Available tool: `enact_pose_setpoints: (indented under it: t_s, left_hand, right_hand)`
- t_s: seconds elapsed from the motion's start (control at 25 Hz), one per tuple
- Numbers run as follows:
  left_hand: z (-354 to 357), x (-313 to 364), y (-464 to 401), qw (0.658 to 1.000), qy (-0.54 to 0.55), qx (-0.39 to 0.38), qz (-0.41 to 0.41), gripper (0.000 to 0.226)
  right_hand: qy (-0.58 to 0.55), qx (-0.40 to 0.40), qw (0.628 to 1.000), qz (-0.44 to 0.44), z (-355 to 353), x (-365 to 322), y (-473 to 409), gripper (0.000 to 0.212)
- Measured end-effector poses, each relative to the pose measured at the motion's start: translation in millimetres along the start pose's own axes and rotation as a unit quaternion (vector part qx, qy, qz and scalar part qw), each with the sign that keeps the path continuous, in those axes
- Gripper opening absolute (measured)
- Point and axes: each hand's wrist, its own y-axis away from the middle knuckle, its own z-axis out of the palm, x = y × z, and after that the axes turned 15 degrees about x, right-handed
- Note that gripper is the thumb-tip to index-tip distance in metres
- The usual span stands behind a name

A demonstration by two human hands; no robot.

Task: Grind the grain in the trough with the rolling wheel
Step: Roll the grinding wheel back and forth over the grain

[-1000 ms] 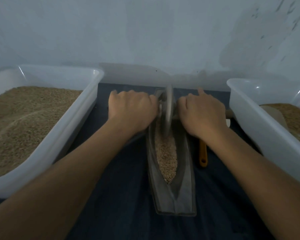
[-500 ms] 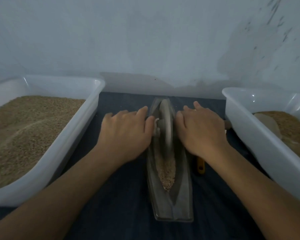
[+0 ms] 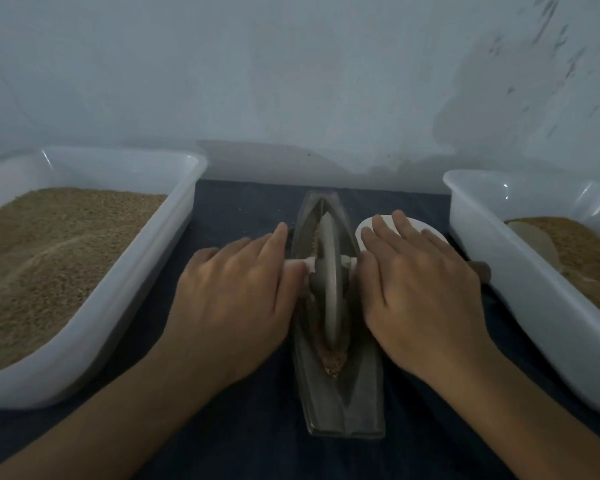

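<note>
A grey boat-shaped metal trough (image 3: 347, 403) lies lengthwise on the dark cloth in front of me. Brown grain (image 3: 333, 362) fills its groove. The grey rolling wheel (image 3: 328, 282) stands upright in the groove near the middle, and its axle sticks out on both sides. My left hand (image 3: 236, 292) presses palm-down on the left axle end (image 3: 298, 264) with straight fingers. My right hand (image 3: 420, 289) presses the same way on the right axle end (image 3: 349, 261). The handles under my palms are hidden.
A white plastic bin (image 3: 146, 258) full of grain stands at the left. Another white bin (image 3: 520, 271) at the right holds grain and a pale scoop. A white dish (image 3: 423, 225) lies under my right fingertips. A wall closes the back.
The wheel has rolled from the trough's far end toward me to the middle. My fingers went from curled over the axle to stretched flat. The white dish now shows.
</note>
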Motion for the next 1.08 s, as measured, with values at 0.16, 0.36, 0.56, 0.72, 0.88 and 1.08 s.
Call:
enact_pose_setpoints:
  t_s: [0.16, 0.36, 0.56, 0.72, 0.88, 1.08]
  left_hand:
    - [9, -3, -14, 1.000, -0.011, -0.012, 0.000, 0.059]
    - [65, -16, -88, 0.983, -0.081, -0.148, -0.077, 0.060]
    - [61, -15, -80, 0.985, -0.091, -0.134, -0.066, 0.048]
    - [14, -3, -23, 0.996, -0.007, -0.065, -0.054, 0.063]
    - [2, -2, -7, 0.998, 0.007, -0.059, -0.023, 0.063]
    - [47, -11, -72, 0.987, -0.054, -0.146, -0.051, 0.066]
  right_hand:
    - [0.007, -0.062, 0.998, 0.004, 4, -1, -16, 0.069]
    - [0.043, -0.125, 0.990, 0.045, 55, 9, -78, 0.042]
    - [0.059, -0.121, 0.991, 0.023, 49, 2, -78, 0.047]
    - [0.023, -0.059, 0.998, 0.014, 6, -3, -22, 0.064]
    - [-0.006, -0.019, 1.000, 0.007, -8, 5, -2, 0.058]
    - [-0.003, -0.124, 0.989, 0.082, 41, 15, -56, 0.055]
